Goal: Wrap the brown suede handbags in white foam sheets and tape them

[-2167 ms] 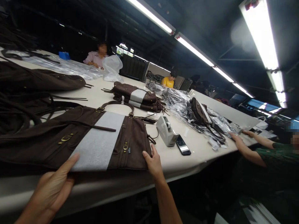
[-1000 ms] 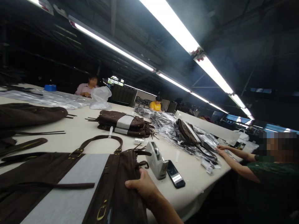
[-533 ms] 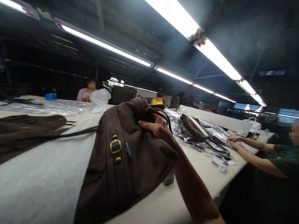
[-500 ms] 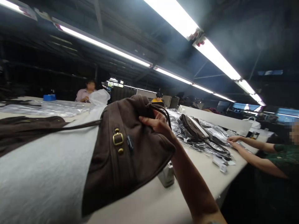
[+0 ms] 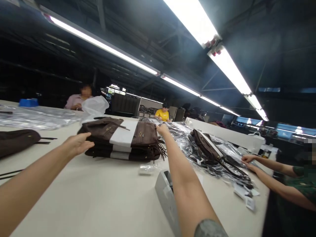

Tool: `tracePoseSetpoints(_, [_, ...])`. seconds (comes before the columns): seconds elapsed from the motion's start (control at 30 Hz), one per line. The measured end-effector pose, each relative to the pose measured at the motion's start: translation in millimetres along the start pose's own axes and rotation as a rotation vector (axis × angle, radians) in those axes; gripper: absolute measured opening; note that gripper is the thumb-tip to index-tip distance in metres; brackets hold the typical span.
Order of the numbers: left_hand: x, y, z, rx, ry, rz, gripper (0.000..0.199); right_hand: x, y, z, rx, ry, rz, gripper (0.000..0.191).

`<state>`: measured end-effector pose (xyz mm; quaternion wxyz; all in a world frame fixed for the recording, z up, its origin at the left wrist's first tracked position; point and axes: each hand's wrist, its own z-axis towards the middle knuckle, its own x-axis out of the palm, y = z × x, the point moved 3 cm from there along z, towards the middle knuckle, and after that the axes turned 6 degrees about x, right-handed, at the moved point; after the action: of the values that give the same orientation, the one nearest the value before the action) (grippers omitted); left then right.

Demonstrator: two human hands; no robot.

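Dark brown handbags lie stacked on the table. The top handbag (image 5: 145,135) has a white paper band (image 5: 124,132) around its middle and a small brass buckle. Under it the lower handbag (image 5: 140,153) shows its dark side, another white band and tassels at the right. At the stack's left end is my left hand (image 5: 78,144), fingers stretched and thumb apart, beside the top bag's edge. My right hand (image 5: 163,129) is closed at the top bag's right end, its fingertips partly hidden.
A grey tape dispenser (image 5: 165,197) stands below my right forearm, near a clear plastic roll (image 5: 147,169). Bags in clear plastic (image 5: 207,144) lie at right, by a co-worker's hands (image 5: 248,161). Another brown bag (image 5: 18,142) and plastic sheets (image 5: 41,119) are at left.
The brown handbag held up close to the camera has gone down onto the stack farther off. My left hand has come into view at its left end.
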<state>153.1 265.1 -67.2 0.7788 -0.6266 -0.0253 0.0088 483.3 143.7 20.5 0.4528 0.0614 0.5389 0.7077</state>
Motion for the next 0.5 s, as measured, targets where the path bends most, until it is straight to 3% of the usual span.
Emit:
tracePoseSetpoints(0.07, [5.8, 48.0, -17.3, -0.146, 0.032, 0.084, 0.039, 35.5, -25.0, -25.7, 0.043, -0.002, -0.109, 0.029])
tracePoseSetpoints(0.17, [12.2, 110.5, -51.9, -0.228, 0.094, 0.240, 0.048, 108.1, -54.1, -86.4, -0.054, 0.026, -0.199, 0.039])
tracePoseSetpoints(0.27, [17.5, 146.7, -82.3, -0.191, 0.180, 0.395, 0.039, 180.7, -82.8, -158.1, -0.235, 0.147, -0.228, 0.047])
tracePoseSetpoints(0.33, [14.8, 151.0, -99.0, -0.103, 0.233, 0.474, 0.029, 209.5, -104.9, -197.8, -0.232, 0.307, -0.191, 0.055])
tracePoseSetpoints(0.4, [2.9, 140.9, -113.0, -0.013, 0.277, 0.547, 0.021, 220.0, -125.1, -221.6, -0.188, 0.498, -0.181, 0.060])
tracePoseSetpoints(0.5, [-35.1, 103.5, -126.3, 0.123, 0.290, 0.654, 0.017, 220.1, -147.6, -219.2, -0.155, 0.505, -0.160, 0.053])
